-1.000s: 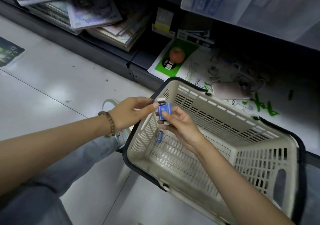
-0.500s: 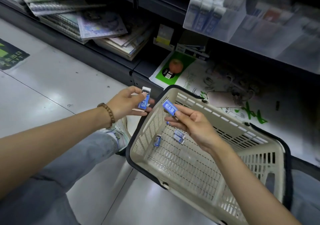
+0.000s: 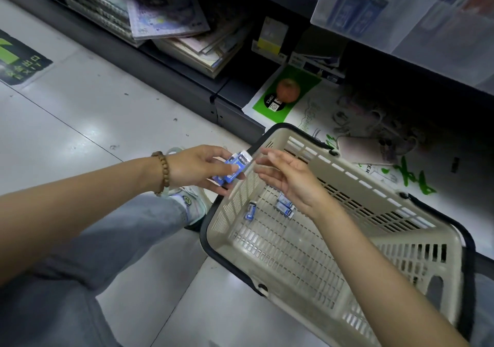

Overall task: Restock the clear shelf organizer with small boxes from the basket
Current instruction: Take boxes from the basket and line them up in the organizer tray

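Observation:
My left hand (image 3: 199, 167) is closed around a small stack of blue-and-white boxes (image 3: 235, 167), just left of the beige basket's near-left rim (image 3: 230, 207). Fingers spread and holding nothing, my right hand (image 3: 290, 178) hovers over the basket right beside the boxes. On the basket floor lie three more small blue boxes: a single box (image 3: 250, 211) and a pair (image 3: 285, 207). The clear shelf organizer (image 3: 401, 18) sits on the shelf at upper right, with blue-and-white boxes inside its left end.
Stacks of notebooks (image 3: 165, 18) fill the lower shelf at upper left. A green pack with an apple picture (image 3: 286, 93) and a pink phone (image 3: 361, 150) lie on the bottom shelf behind the basket. My bent knee and a shoe (image 3: 192, 202) are left of the basket.
My right hand has passed its blue box to my left hand and opened. My left hand now holds more than one box.

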### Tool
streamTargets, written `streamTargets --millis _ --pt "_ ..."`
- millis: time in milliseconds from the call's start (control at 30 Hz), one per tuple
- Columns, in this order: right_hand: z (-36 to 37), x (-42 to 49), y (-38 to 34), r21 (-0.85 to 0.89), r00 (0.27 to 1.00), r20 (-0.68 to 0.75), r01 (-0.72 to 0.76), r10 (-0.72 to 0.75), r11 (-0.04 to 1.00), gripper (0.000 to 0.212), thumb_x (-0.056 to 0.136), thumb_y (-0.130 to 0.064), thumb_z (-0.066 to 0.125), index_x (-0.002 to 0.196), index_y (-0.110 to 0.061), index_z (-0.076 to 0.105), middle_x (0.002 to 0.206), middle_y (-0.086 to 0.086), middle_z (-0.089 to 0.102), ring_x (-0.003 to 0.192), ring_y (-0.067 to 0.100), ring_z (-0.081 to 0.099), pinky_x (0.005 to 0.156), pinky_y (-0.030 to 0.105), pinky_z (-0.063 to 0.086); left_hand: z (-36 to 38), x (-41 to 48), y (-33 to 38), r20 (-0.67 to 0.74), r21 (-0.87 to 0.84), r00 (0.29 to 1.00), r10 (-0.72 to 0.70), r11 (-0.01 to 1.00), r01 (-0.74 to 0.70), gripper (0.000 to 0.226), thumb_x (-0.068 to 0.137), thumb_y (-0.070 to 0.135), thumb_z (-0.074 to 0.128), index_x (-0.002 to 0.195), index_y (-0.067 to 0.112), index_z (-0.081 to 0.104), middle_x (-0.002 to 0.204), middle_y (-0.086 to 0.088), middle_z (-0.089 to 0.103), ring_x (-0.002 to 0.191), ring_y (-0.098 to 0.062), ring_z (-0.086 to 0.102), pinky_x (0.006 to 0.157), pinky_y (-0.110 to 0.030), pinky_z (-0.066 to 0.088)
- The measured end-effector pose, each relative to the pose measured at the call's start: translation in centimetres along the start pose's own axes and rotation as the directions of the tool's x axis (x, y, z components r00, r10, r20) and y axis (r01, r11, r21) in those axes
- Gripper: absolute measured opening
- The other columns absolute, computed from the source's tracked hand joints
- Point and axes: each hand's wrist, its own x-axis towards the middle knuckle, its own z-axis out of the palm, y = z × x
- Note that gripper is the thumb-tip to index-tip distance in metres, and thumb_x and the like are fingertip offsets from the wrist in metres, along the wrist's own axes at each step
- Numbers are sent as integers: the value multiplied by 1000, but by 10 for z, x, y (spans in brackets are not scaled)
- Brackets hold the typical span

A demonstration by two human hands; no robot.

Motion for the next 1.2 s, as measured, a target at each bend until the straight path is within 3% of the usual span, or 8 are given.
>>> streamTargets --millis 200,367,500,733,867,1000,1067,1200 --pt "-45 37 111 -498 931 -279 -350 235 794 53 80 -15 73 129 -12 52 131 14 51 118 22 52 91 28 45 -16 6 -14 -102 -124 992 -72 990 59 15 87 3 55 101 7 52 91 -10 68 75 -20 69 64 -30 59" --pt "-47 57 161 -631 948 -288 -296 138 717 69 73 -14 79 134 -19 48 127 10 41 113 19 47 90 18 38 -27 10 -26 -164 -137 984 -76 989 53 27 79 21 60 102 7 61 89 -8 72 79 -20 71 61 -24 57" --pt "-45 62 174 -726 962 -272 -222 24 650 57 72 -12 79 123 -19 54 121 4 41 110 16 49 98 25 42 -31 16 -28 -172 -163 980 -95 984 66 28 80 19 58 104 6 63 94 -10 72 85 -23 71 64 -26 58" --pt "-44 60 167 -479 910 -414 -235 18 846 22 81 6 65 90 -8 51 74 0 49 66 9 48 59 5 44 -21 22 -9 -183 -148 982 -49 989 22 26 92 7 47 116 1 53 92 -9 63 78 -20 64 74 -29 58" --pt "-47 50 120 -368 888 -459 -172 -18 914 14 88 -4 61 101 0 58 91 18 66 76 21 61 77 32 53 -9 19 13 -193 -59 979 62 995 -75 20 94 11 44 112 7 53 90 -5 61 75 -17 62 69 -29 58" --pt "-50 20 33 -288 918 -380 0 -114 958 15 90 -10 59 103 -3 59 80 5 66 61 7 63 57 14 53 16 11 41 -195 -19 966 170 984 -177 9 94 12 46 94 17 54 87 -4 58 68 -11 58 55 -22 56" --pt "-48 -2 -15 -199 931 -337 77 -142 977 7 90 -11 59 96 -8 61 80 5 68 59 5 65 60 15 56 32 6 59 -180 -62 968 173 980 -187 11 95 13 46 103 13 54 92 -7 54 70 -13 56 54 -21 56" --pt "-41 -62 -93 -187 950 -220 182 -222 965 8 89 -13 59 90 -13 66 79 4 68 59 5 64 61 14 55 71 -3 93 -163 -212 976 142 961 -175 21 95 20 49 115 18 49 114 -13 54 92 -21 58 81 -13 50"
